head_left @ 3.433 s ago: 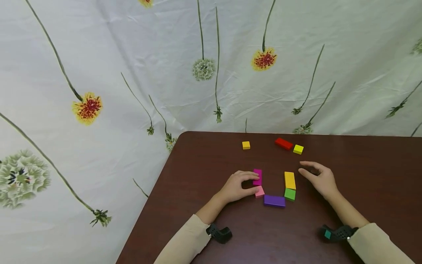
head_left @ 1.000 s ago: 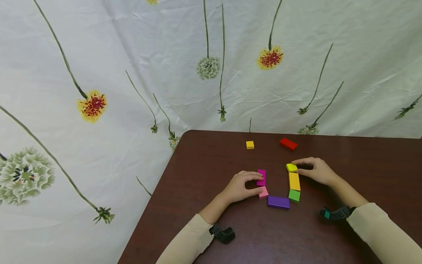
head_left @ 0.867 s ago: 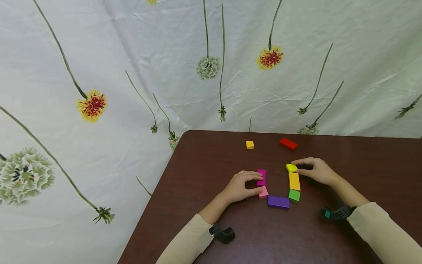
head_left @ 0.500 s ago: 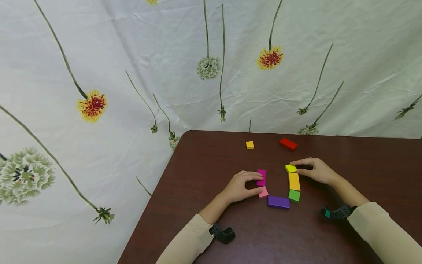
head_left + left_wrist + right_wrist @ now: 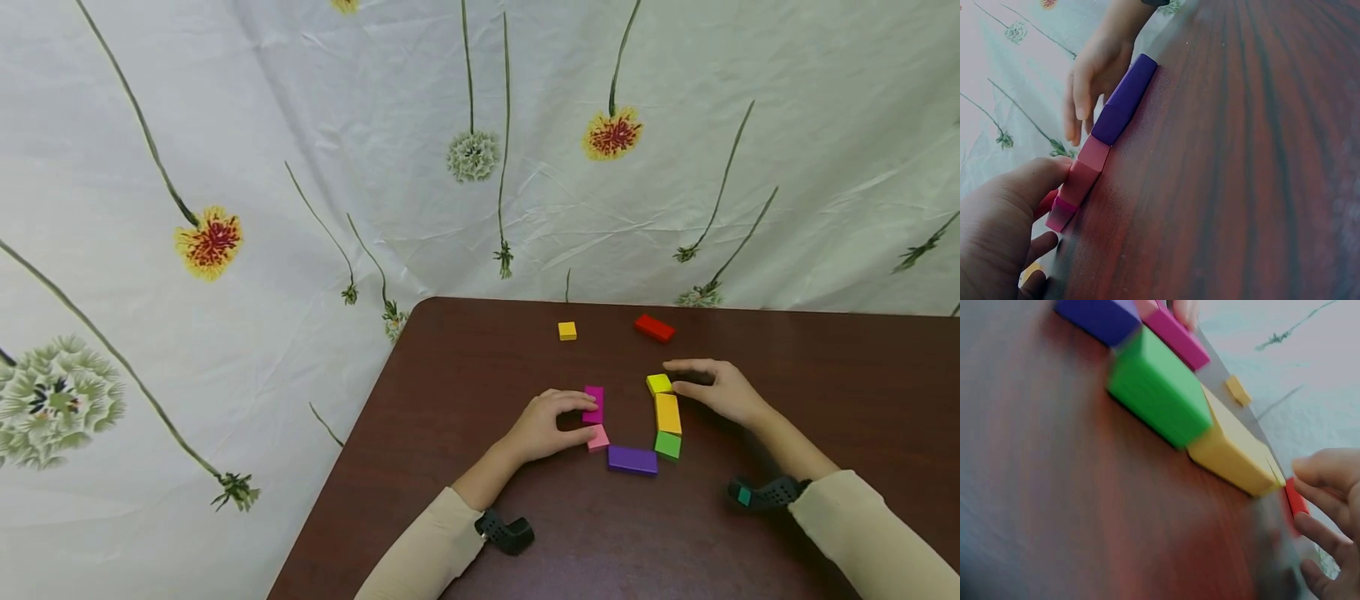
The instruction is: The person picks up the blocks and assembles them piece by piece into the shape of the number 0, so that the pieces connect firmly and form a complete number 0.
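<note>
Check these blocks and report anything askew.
The small yellow block sits slightly turned at the far end of the long orange block, so their edges misalign. The pink block is angled against the magenta block.

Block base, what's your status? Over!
Left hand touching magenta block and pink block. Right hand beside bright yellow block. Red block farther off, apparently not blocking.

The head camera looks forward and down; both wrist cameras, close and low, share the purple block [image 5: 1125, 99].
</note>
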The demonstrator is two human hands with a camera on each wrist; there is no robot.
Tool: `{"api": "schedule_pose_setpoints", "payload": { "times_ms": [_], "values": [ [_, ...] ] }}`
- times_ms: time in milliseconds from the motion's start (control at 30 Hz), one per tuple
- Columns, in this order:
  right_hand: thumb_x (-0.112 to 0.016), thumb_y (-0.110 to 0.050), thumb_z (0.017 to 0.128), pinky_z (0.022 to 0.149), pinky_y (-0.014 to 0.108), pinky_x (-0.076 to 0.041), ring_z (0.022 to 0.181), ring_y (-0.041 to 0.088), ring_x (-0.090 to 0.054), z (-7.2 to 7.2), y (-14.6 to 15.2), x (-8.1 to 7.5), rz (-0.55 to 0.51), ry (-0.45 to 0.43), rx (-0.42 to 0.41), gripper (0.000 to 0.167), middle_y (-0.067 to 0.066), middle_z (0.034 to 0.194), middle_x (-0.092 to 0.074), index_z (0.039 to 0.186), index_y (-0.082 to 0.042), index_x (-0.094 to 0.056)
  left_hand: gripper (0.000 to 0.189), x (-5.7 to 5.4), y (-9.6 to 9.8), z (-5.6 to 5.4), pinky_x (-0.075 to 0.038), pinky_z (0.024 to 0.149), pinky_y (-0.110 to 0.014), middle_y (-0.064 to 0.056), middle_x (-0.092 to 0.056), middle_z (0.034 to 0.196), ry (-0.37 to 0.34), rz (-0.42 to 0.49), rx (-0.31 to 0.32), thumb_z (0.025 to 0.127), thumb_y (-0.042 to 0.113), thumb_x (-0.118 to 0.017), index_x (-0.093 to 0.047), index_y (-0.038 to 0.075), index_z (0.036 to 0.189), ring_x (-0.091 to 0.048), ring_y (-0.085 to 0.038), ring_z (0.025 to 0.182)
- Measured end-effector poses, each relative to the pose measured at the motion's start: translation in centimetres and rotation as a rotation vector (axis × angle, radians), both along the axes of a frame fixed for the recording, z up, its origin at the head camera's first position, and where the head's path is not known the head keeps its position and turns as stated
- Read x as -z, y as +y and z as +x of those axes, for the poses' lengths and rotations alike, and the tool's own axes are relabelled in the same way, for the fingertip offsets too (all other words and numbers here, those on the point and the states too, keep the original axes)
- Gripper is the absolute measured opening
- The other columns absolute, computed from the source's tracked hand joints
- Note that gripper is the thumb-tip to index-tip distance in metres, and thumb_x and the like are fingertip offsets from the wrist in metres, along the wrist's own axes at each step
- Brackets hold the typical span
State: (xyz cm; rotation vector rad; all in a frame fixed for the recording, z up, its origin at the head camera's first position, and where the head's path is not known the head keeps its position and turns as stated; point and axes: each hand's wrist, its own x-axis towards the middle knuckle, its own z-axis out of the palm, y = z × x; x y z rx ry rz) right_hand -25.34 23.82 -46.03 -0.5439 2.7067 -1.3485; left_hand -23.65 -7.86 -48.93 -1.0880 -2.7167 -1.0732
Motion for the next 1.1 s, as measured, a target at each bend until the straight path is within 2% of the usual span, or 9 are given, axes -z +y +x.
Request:
{"api": "schedule_pose_setpoints", "payload": {
  "times_ms": [133,400,700,933,1100],
  "values": [
    [-0.065,-0.023,0.095,0.097,0.069,-0.028,0.126,0.044,-0.039,1.1,-0.9,0.5,-0.032,0.051,0.068,0.043,0.023,0.134,-0.054,0.132,-0.001,-0.060,0.038,0.0,0.0,0.0,-0.035,0.104,-0.039,0.006,-0.062,0.129,-0.007,0.002,-0.004,0.088,0.031,-0.073,-0.069,0.016,0.122,-0.050,-0.016,0.121],
    [-0.069,-0.015,0.092,0.092,0.065,-0.034,0.120,0.038,-0.043,3.0,-2.4,2.5,-0.056,0.251,0.116,0.037,0.021,0.125,-0.059,0.125,0.000,-0.065,0.038,0.0,0.0,0.0,-0.036,0.103,-0.039,0.006,-0.062,0.129,-0.009,0.000,-0.002,0.088,0.030,-0.073,-0.069,0.016,0.123,-0.051,-0.016,0.120],
    [-0.071,-0.017,0.090,0.093,0.060,-0.036,0.116,0.020,-0.043,3.4,-2.5,3.5,-0.098,0.255,0.174,0.035,0.018,0.125,-0.060,0.122,-0.002,-0.067,0.038,0.0,0.0,0.0,-0.036,0.103,-0.038,0.006,-0.062,0.130,-0.002,0.004,0.008,0.088,0.031,-0.073,-0.069,0.015,0.123,-0.051,-0.016,0.119],
    [-0.071,-0.012,0.089,0.092,0.062,-0.036,0.116,0.034,-0.045,3.4,-2.4,3.6,-0.068,0.284,0.148,0.034,0.021,0.125,-0.061,0.121,-0.001,-0.068,0.038,-0.1,0.0,0.0,-0.036,0.103,-0.038,0.005,-0.063,0.129,0.014,0.004,0.014,0.088,0.031,-0.074,-0.069,0.015,0.122,-0.051,-0.017,0.120],
    [-0.072,-0.010,0.088,0.092,0.063,-0.035,0.116,0.038,-0.047,3.4,-2.4,3.5,-0.051,0.292,0.142,0.034,0.021,0.124,-0.061,0.120,-0.001,-0.068,0.038,-0.1,0.0,0.1,-0.036,0.103,-0.038,0.005,-0.063,0.128,0.023,0.001,0.007,0.088,0.031,-0.073,-0.070,0.015,0.122,-0.052,-0.017,0.119]
  ]
}}
